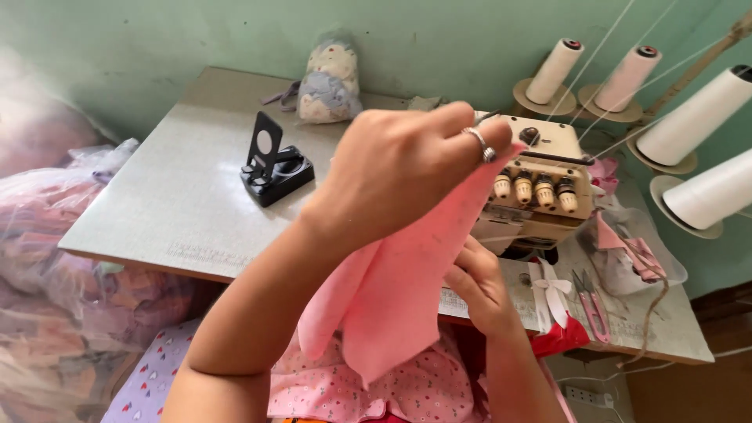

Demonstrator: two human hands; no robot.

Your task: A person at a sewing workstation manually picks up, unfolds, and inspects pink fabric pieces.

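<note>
Nearest us, our left hand [407, 168] pinches the top of a soft pink fabric piece [399, 290], lifted before the cream overlock sewing machine [540, 184]. Our right hand [479, 286] grips its lower edge. We judge we're aligning edges; feeding it calls for flattening.

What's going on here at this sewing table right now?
A person sits at a table with a cream overlock sewing machine. Their left hand, a ring on one finger, lifts a piece of pink fabric in front of the machine, and the right hand grips the cloth lower down. White thread cones stand at the right, a black phone stand sits on the table, and pink-handled snips lie near the edge.
</note>
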